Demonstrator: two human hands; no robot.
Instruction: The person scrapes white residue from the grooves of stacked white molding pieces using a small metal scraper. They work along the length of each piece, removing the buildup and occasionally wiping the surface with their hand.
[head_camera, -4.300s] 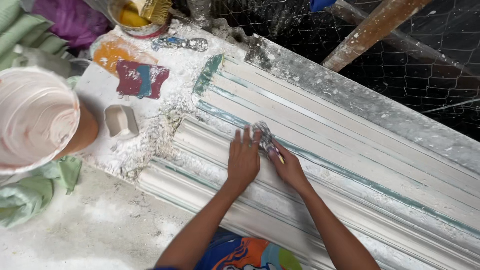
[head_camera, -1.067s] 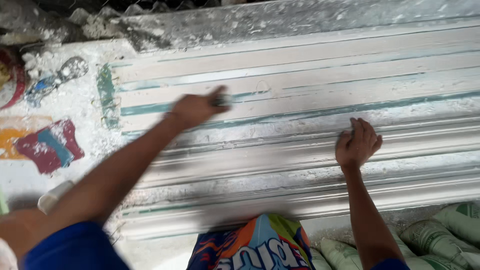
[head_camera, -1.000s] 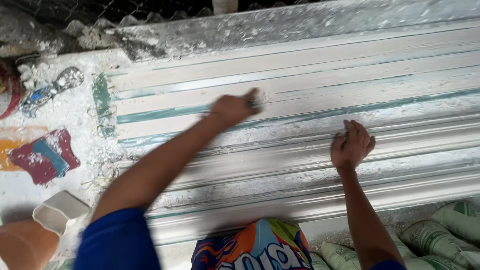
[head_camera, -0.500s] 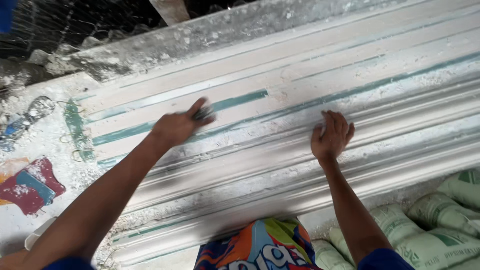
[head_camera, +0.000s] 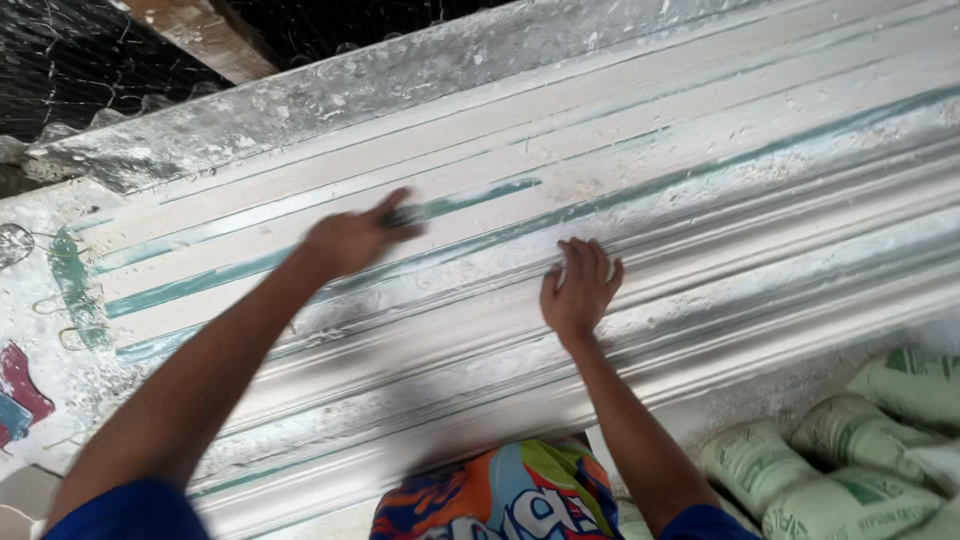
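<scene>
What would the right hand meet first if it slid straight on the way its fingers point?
The right hand lies flat on the white plaster moulding, fingers pointing up-slope; it would probably meet the teal-streaked groove first.

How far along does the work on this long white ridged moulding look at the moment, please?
Mostly white: the long ridged moulding is coated and dusty along its length. In hand: the left hand, motion-blurred, holds a small dark tool against a green groove, while the right hand rests flat on a lower ridge. Left: green streaks show in several grooves, mainly toward the left end, and loose white crumbs lie on the ridges.
</scene>
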